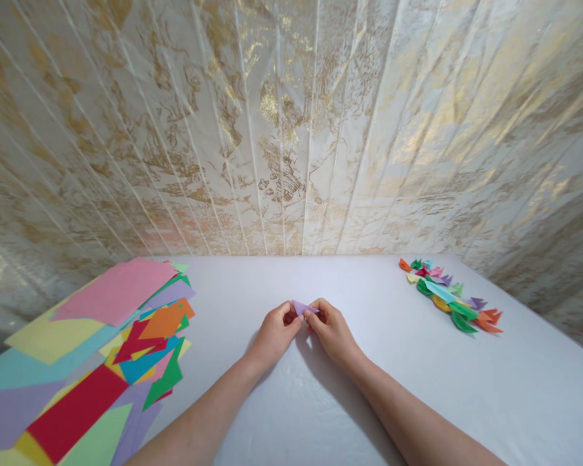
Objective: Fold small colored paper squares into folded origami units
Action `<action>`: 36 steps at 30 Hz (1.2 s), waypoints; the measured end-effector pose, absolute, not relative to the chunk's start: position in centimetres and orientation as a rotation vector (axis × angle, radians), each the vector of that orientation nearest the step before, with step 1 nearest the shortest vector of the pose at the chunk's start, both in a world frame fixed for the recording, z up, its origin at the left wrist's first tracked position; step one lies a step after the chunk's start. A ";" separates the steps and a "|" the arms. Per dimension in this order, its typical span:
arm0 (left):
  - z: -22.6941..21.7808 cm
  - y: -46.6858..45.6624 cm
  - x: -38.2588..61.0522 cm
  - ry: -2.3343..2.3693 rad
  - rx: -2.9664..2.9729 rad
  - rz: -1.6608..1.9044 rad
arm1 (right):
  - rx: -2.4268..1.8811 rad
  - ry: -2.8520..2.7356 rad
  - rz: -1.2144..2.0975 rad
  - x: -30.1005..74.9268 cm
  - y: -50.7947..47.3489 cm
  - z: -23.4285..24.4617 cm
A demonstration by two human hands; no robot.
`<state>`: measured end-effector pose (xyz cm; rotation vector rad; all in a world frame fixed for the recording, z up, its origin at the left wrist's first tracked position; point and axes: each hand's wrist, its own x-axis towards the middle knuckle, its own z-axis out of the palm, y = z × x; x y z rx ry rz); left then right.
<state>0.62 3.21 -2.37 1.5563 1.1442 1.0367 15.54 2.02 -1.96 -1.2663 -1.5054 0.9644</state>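
Observation:
A small piece of folded purple paper (301, 307) is held up just above the white table, near its middle. My left hand (278, 327) pinches its left side between thumb and fingers. On the right side, my right hand (333, 327) grips it the same way, with both thumbs close together at the lower edge. The paper's upper edge comes to a point at the left. Its lower part is hidden behind my fingertips.
Many loose sheets of coloured paper, among them a pink sheet (126, 288) and a red sheet (78, 414), overlap along the table's left side. Several small folded paper shapes (461, 310) lie in a cluster at the right. A gold-patterned curtain (282, 129) hangs behind the table (282, 414).

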 end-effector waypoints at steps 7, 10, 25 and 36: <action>-2.2 3.0 0.6 1.154 1.572 1.040 | -1.350 -1.654 0.799 15.6 1.7 -1.5; -2.1 2.9 0.7 1.159 1.591 1.036 | -1.400 -1.685 0.730 15.4 1.4 -1.2; -1.8 2.6 1.0 1.191 1.664 1.001 | -1.679 -1.903 0.447 15.0 0.9 -0.8; -1.5 2.6 1.0 1.259 1.642 1.022 | -1.680 -1.737 0.440 16.6 2.3 -1.9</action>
